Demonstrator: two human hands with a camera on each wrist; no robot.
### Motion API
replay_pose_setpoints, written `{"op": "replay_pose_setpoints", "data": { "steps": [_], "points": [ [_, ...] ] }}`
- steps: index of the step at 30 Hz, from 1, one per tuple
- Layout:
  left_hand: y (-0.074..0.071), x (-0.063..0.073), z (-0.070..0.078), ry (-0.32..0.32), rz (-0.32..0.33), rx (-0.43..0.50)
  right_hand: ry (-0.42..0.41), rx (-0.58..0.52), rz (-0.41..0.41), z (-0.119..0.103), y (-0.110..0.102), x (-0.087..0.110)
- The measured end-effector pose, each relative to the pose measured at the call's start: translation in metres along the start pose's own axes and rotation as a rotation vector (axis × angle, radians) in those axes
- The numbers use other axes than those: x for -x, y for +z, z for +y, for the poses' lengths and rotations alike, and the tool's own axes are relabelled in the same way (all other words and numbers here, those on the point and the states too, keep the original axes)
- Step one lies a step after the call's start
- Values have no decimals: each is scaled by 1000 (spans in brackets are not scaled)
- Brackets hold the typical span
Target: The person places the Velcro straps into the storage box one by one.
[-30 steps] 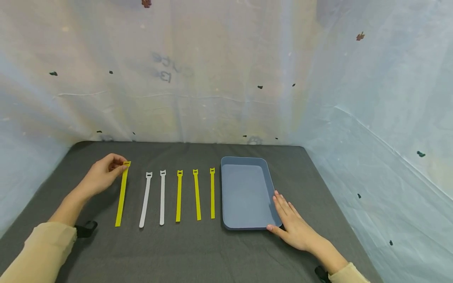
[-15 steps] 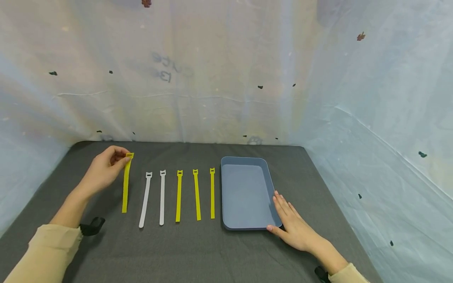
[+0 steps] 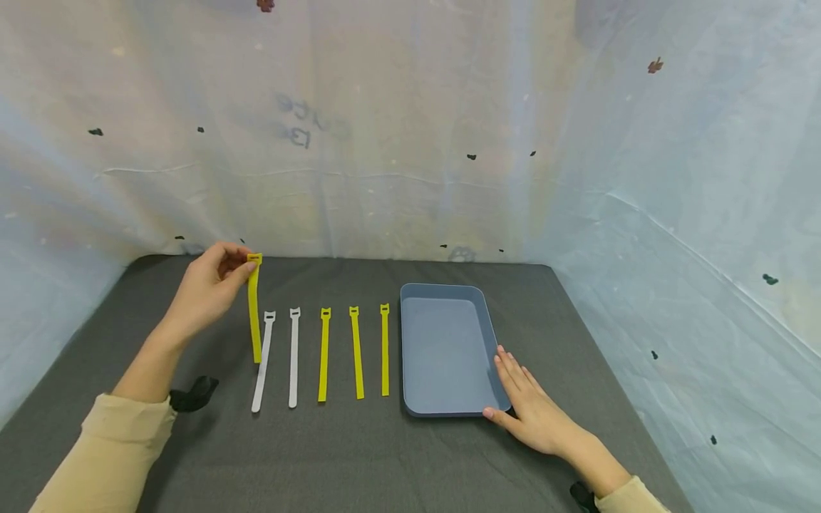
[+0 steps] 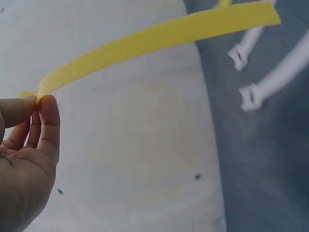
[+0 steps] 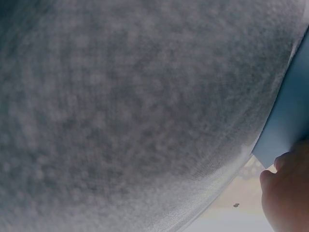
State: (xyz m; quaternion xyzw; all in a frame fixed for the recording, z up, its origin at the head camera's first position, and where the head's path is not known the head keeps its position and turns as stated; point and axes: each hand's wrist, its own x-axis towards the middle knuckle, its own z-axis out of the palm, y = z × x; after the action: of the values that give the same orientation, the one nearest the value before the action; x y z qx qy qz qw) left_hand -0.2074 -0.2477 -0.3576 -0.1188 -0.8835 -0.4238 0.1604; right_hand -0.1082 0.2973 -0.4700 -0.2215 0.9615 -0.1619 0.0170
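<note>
My left hand [image 3: 208,288] pinches a yellow cable strap [image 3: 254,313] by its slotted head, between thumb and fingers. The strap hangs down, its tail overlapping the nearest white strap [image 3: 264,363] in the head view. In the left wrist view the held yellow strap [image 4: 159,41] bends in a long arc away from the fingertips. My right hand [image 3: 529,410] lies with straight fingers against the right edge of a blue-grey tray [image 3: 449,415], thumb at its front right corner. In the right wrist view part of that hand [image 5: 289,188] shows beside the tray wall [image 5: 285,121].
On the dark cloth-covered table [image 3: 359,463], a second white strap [image 3: 294,360] lies right of the first. Farther right come three yellow straps, the leftmost yellow strap [image 3: 324,356] next to it. Pale sheeting [image 3: 385,142] encloses the back and sides.
My left hand has lifted the yellow strap and carried it rightward and toward the back, so its tail now overlaps the first white strap. My right hand and the tray have stayed put.
</note>
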Motion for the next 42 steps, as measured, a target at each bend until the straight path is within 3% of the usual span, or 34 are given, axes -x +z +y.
{"op": "replay_pose_setpoints", "data": {
  "steps": [12,30,42],
  "points": [
    [34,-17,40,68,-4,220,2,9,-5,-1,0,-1],
    [114,-35,89,49,-95,546,-9,6,-8,-2,0,0],
    [169,-35,110,-32,-208,702,-10,-1,-26,-7,-3,3]
  ]
}}
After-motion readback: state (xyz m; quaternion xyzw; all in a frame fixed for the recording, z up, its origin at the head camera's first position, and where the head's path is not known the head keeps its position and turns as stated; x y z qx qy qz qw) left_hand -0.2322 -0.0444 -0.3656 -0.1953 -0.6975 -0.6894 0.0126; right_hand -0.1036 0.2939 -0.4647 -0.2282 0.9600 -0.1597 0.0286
